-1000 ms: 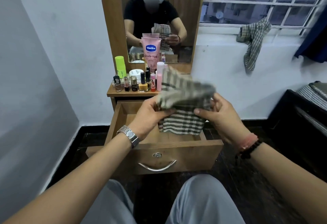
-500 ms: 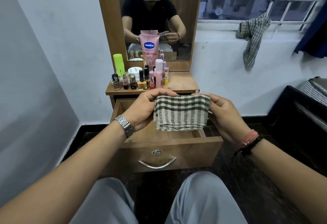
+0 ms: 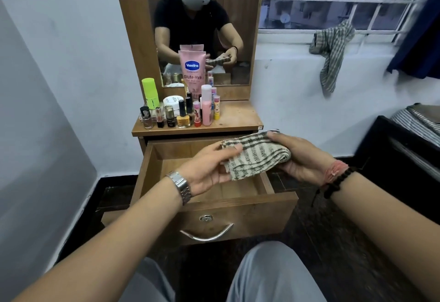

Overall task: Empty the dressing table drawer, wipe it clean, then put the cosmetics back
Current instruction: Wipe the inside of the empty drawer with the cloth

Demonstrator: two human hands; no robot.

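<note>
The wooden drawer (image 3: 238,216) of the dressing table stands pulled out and I see nothing inside it. Above it I hold a folded green-and-cream checked cloth (image 3: 257,156) with both hands. My left hand (image 3: 209,170) pinches its left end, thumb on top. My right hand (image 3: 302,156) grips the folded right end. The cosmetics stand in a cluster on the left of the table top (image 3: 235,115): a pink Vaseline tube (image 3: 192,70), a green bottle (image 3: 151,93), a pink bottle (image 3: 206,105), a yellow nail polish (image 3: 183,117) and several small bottles.
A mirror (image 3: 204,27) rises behind the table top. A second checked cloth (image 3: 331,49) hangs from the window sill at the right. A dark piece of furniture (image 3: 400,154) with striped fabric stands at the far right. My knees are below the drawer front.
The cloth was folded smaller, from a loose hanging piece to a compact bundle, and my hands lowered it and turned it flatter over the drawer.
</note>
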